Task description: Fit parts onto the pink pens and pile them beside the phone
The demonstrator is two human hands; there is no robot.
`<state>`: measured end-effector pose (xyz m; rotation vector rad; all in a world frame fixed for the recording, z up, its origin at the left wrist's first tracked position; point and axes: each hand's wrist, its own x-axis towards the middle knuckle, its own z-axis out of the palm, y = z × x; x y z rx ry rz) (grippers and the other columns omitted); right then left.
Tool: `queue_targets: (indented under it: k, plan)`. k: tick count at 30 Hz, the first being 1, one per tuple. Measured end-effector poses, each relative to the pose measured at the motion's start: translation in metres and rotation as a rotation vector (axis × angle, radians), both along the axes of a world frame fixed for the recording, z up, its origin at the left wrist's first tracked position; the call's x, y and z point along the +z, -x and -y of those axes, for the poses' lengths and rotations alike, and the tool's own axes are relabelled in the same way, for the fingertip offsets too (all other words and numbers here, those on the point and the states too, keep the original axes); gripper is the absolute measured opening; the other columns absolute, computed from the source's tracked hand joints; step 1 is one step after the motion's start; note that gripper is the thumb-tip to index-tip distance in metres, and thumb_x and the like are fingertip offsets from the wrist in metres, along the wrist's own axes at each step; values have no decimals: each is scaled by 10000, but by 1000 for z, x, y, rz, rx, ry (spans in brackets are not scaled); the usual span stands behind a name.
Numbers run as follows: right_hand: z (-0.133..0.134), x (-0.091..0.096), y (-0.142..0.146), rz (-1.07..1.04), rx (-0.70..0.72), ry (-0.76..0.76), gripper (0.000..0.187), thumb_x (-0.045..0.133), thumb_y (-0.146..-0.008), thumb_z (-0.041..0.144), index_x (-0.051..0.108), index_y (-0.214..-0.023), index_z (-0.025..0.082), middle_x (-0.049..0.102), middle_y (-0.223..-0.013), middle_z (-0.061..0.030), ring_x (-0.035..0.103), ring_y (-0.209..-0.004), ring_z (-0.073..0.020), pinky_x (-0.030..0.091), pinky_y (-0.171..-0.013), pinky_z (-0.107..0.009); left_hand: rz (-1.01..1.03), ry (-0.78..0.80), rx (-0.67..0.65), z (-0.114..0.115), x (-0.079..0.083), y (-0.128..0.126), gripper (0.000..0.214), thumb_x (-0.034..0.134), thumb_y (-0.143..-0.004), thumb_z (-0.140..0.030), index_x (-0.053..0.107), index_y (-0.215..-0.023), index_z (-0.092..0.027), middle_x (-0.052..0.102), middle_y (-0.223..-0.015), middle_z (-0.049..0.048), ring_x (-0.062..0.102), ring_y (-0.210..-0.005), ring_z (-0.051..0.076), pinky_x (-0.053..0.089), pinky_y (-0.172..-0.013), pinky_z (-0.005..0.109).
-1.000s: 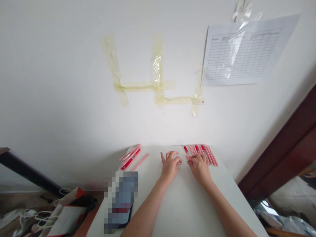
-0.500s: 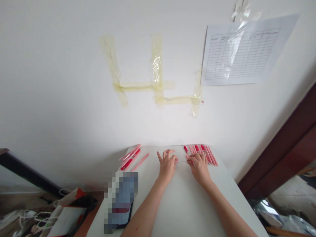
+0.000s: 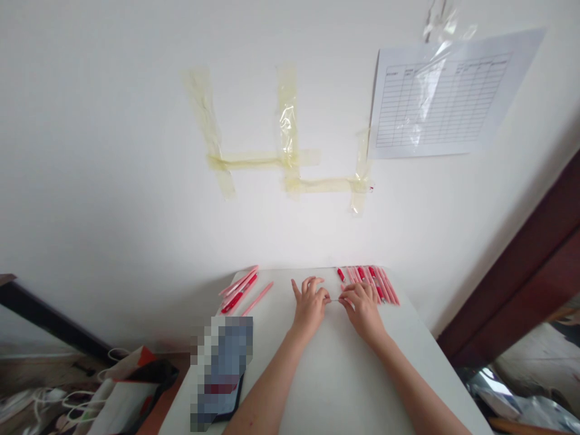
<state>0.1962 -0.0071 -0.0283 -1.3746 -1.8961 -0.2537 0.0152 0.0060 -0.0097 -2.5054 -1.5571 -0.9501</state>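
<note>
A thin pale rod, perhaps a pen refill, spans a gap over the white surface: the left hand pinches one end, other fingers spread; the right hand pinches the other, near pink pens.

Free tabletop between forearms, phone at left, pens crowding far corners

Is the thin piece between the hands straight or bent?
Straight where visible: the thin piece spans the gap between left hand and right hand without a kink; its ends are hidden.
</note>
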Motion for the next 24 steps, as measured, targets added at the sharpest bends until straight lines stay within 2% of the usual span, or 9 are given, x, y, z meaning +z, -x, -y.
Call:
queue_targets:
  k: [8, 24]
  plan:
    - [-2, -4, -1, -27, 57, 6, 115, 618, -897, 350, 707, -934, 287, 645, -1044, -54, 529, -1038, -257, 412, -935, -445, 37, 25, 7, 0, 1, 1, 55, 609, -874, -206, 637, -845, -243, 583, -1287, 26, 435, -1297, 256, 94, -1132, 741]
    - [1, -1, 0, -58, 78, 62, 147, 609, -901, 375, 740, -893, 311, 632, -1050, -57, 511, -1070, -258, 427, -919, -432, 74, 103, -36, 2, 1, 1, 33, 646, -859, -274, 675, -846, -267, 580, -1300, 16, 418, -1306, 248, 75, -1142, 720]
